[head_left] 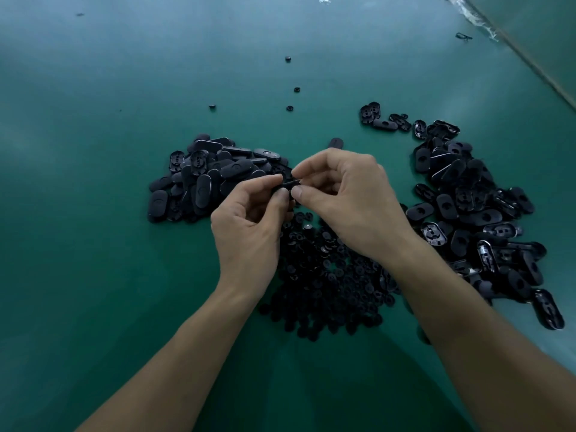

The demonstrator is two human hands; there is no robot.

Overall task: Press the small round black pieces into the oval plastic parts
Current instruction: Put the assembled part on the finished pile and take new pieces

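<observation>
My left hand [249,226] and my right hand [346,201] meet above the green table [93,213] and together pinch one black oval plastic part [291,183] between thumbs and fingertips. The part is mostly hidden by my fingers. A heap of small round black pieces [324,282] lies under my wrists. One pile of oval parts [205,179] sits to the left of my hands. A larger, looser pile of oval parts [477,213] spreads to the right.
Several stray round pieces [297,89] dot the table beyond the piles. A single oval part [335,142] lies just behind my right hand. The table's far right edge [530,60] runs diagonally, with a small dark scrap [463,36] near it.
</observation>
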